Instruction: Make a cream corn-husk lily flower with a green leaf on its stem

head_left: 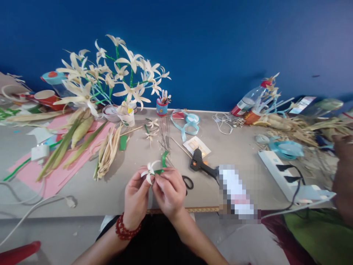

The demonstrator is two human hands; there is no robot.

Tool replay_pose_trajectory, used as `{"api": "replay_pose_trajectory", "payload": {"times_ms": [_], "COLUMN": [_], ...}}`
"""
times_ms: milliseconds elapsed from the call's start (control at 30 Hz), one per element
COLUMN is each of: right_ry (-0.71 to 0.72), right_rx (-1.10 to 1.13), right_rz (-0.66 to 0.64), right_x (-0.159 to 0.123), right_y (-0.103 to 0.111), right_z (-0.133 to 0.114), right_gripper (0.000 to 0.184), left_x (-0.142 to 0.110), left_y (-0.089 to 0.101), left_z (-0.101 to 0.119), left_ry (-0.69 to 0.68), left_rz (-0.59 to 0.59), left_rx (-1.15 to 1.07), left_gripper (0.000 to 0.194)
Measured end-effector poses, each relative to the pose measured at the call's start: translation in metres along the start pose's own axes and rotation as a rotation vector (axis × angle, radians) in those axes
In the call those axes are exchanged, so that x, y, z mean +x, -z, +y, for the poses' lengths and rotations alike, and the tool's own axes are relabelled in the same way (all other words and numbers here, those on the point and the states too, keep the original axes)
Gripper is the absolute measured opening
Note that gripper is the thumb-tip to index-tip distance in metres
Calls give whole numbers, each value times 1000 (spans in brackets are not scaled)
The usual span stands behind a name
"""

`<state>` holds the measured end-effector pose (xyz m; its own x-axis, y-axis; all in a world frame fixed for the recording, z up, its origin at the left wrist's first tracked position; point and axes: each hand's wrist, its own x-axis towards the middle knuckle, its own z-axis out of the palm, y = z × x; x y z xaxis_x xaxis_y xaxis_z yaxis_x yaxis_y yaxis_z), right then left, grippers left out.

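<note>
Close to the table's front edge, my left hand (136,197) pinches a small white craft flower (150,172) with narrow petals. My right hand (171,191) is closed just beside it, its fingers on a strip of green tape (164,160) that curls up behind them and runs to the flower's base. The fingertips of both hands nearly meet there, and they hide the flower's stem. Black-handled scissors (188,183) lie partly hidden to the right of my right hand. Beyond the hands, several thin wires (165,132) and loose small flowers (150,136) rest on the table.
A tall bunch of white flowers (131,90) stands at back left, near corn husks (110,151) and pink paper (59,176). On the right are a glue gun (202,164), a power strip (278,176), a bottle (246,101) and another person's hand (343,176).
</note>
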<state>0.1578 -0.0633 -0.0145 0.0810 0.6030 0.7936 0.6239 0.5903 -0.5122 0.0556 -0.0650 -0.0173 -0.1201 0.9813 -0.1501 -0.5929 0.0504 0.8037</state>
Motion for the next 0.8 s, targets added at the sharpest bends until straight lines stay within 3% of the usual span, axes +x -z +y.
{"api": "replay_pose_trajectory", "payload": {"times_ms": [200, 367, 500, 667, 800], "right_ry": [-33, -216, -256, -393, -389], "right_rx": [80, 218, 272, 394, 449], "right_rz": [-65, -140, -212, -207, -189], "right_x": [0, 12, 17, 10, 7], "right_y": [7, 21, 22, 19, 20], "right_z": [-4, -8, -7, -9, -12], "right_gripper": [21, 24, 23, 12, 12], "left_x": [1, 3, 3, 5, 5], "left_y": [3, 8, 10, 14, 15], "left_z": [1, 1, 2, 5, 6], "left_ry": [17, 3, -16, -13, 31], "left_rz": [35, -20, -73, -157, -142], "left_rx": [-1, -18, 24, 94, 73], "left_gripper": [20, 18, 15, 12, 19]}}
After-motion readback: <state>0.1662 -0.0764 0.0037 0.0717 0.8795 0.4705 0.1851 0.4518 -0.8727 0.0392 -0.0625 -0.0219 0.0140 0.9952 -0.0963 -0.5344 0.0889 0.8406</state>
